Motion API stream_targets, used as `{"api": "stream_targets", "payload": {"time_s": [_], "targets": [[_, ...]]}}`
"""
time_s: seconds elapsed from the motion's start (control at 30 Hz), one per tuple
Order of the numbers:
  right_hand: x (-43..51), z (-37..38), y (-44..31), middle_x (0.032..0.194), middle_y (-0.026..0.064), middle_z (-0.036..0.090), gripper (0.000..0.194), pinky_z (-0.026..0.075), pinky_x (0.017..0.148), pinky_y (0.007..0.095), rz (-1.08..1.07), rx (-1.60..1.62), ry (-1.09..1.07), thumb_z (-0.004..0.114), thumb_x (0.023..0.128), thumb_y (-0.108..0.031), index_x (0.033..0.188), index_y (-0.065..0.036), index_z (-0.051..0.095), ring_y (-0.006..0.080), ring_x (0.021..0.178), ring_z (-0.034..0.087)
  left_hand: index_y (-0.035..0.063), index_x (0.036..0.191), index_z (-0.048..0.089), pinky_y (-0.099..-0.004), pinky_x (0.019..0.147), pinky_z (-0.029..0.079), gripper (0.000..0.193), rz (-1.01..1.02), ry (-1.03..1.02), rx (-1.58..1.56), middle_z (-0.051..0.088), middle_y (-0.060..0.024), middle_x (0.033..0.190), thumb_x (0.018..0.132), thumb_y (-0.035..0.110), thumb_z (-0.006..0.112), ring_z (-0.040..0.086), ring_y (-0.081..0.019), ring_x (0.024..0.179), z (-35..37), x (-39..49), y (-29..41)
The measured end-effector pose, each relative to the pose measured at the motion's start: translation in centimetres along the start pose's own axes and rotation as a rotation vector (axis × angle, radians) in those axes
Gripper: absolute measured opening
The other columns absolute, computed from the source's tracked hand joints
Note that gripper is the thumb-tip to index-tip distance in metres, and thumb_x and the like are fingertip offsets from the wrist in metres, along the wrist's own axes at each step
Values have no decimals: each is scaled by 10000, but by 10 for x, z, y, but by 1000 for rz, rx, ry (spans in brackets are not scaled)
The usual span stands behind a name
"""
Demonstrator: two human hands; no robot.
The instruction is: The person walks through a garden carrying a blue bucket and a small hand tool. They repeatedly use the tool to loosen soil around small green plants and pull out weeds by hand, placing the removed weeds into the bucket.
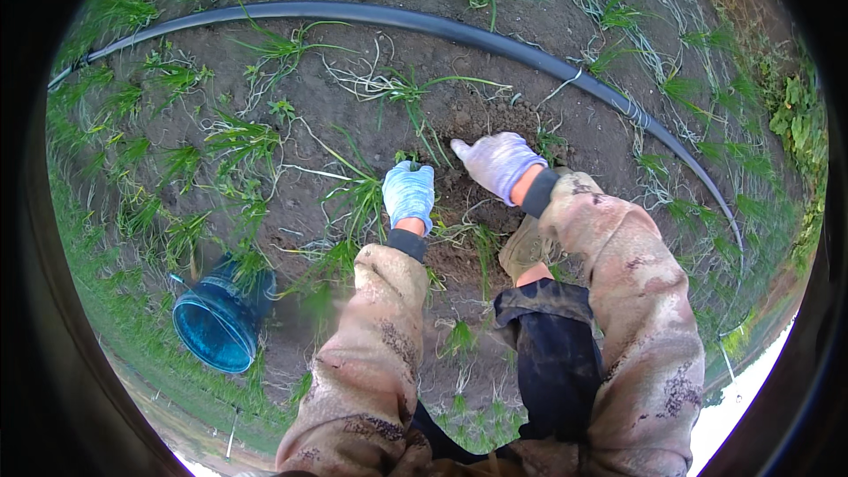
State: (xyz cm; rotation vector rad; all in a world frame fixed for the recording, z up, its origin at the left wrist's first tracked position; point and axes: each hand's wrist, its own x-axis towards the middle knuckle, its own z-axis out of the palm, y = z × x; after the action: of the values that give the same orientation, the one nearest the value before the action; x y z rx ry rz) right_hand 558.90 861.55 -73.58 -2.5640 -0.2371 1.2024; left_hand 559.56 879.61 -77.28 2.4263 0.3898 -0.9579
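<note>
My left hand, in a light blue knit glove, is curled into a fist low over the soil. Small green leaves poke out at its top, seemingly pinched in the fingers. To its left grows a tuft of green onion-like plants. My right hand, in a pale lavender glove, hovers at loose, dug-up soil with one finger stretched left; its other fingers are curled and their undersides hidden. Between the hands, long green leaves hang down from another onion-like plant.
A black irrigation hose arcs across the ground beyond my hands. At left, a blue bucket lies tipped on its side among plants. My shoe stands just below my right hand. Rows of onion-like plants with dry, pale leaves surround me.
</note>
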Motion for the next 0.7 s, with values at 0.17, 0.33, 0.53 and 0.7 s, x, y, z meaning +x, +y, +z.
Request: {"api": "stream_targets", "payload": {"time_s": [0.17, 0.33, 0.53, 0.7], "targets": [[8, -8, -2, 895, 170, 702, 372, 520, 734, 479, 45, 37, -84, 357, 987, -245, 1169, -54, 619, 359, 846, 680, 3, 837, 697, -375, 647, 492, 239, 1, 18, -68, 679, -147, 702, 788, 236, 672, 632, -266, 615, 2, 0, -2], [17, 5, -26, 875, 182, 699, 395, 517, 766, 471, 182, 23, 159, 388, 988, -281, 963, -33, 694, 353, 848, 679, 2, 821, 698, -436, 718, 501, 322, 46, 88, 53, 687, -194, 768, 785, 321, 685, 657, -383, 747, 1, -5, 4], [17, 4, -19, 905, 192, 692, 449, 512, 806, 480, 255, 146, 47, 383, 997, -356, 994, -25, 687, 374, 887, 668, 25, 936, 700, -469, 827, 500, 322, 41, 61, 123, 681, -234, 941, 815, 314, 627, 645, -401, 910, -5, -10, 11], [22, -13, 1, 929, 193, 694, 446, 516, 797, 498, 36, -30, -130, 353, 1010, -342, 1050, -41, 680, 368, 914, 672, 58, 901, 717, -450, 821, 505, 271, -86, -67, -27, 695, -192, 924, 807, 296, 627, 651, -385, 899, -8, -4, 6]]}}
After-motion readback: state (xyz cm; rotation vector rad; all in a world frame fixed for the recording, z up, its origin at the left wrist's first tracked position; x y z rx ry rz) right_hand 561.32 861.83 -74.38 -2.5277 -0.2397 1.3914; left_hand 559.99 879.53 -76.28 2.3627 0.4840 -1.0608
